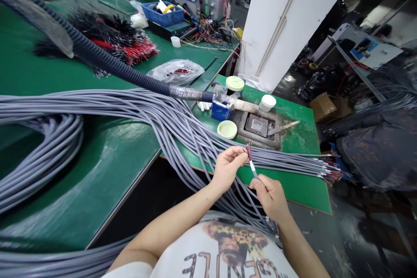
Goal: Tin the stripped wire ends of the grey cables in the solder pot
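My right hand (271,195) is closed around a grey cable (255,173) just below its stripped end, which points up and away from me. A white band (252,166) wraps the cable where the jacket stops. Above it, thin coloured wires (249,152) stick out, red and dark ones among them. My left hand (229,166) pinches at these wires with thumb and fingertips from the left side. Just beyond both hands, a bundle of grey cables (286,159) lies across the green board, its stripped ends (330,169) fanned out at the right.
A sooty metal pot (257,125) with a flat tool (285,127) across it sits behind the bundle. Nearby are a pale dish (227,130), a white jar (267,103) and a blue box (222,109). A ribbed hose (127,69) crosses overhead from the left.
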{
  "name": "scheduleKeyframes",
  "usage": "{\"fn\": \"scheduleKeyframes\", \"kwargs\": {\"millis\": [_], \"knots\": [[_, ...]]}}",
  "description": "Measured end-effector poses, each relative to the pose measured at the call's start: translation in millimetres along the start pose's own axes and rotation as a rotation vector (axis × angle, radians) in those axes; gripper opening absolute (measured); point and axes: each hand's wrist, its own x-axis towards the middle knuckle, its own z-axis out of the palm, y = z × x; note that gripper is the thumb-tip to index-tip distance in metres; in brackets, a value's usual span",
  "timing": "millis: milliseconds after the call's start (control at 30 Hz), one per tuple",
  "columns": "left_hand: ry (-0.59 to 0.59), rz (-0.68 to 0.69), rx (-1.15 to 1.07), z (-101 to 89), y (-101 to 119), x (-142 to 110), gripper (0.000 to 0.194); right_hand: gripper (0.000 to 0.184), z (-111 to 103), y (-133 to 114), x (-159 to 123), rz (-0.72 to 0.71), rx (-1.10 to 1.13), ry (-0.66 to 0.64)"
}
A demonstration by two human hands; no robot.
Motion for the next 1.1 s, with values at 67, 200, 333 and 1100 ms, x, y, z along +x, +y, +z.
{"fn": "scheduleKeyframes", "kwargs": {"millis": [67,200,333,1100], "knots": [[-0.004,0.005,0.035,-0.2,4,1,0.014,0.033,0,-1,0,-0.003,-0.010,0.001],[0.019,0.023,0.114,-0.3,8,1,0.019,0.035,2,-3,-1,0.021,0.035,0.020],[0.044,0.135,0.243,-1.2,2,-3,0.015,0.027,6,-4,3,0.120,0.280,0.070],[0.087,0.132,-0.025,-23.5,-7,4,0.013,0.016,-3,-19,75,-0.004,0.165,0.236]]}}
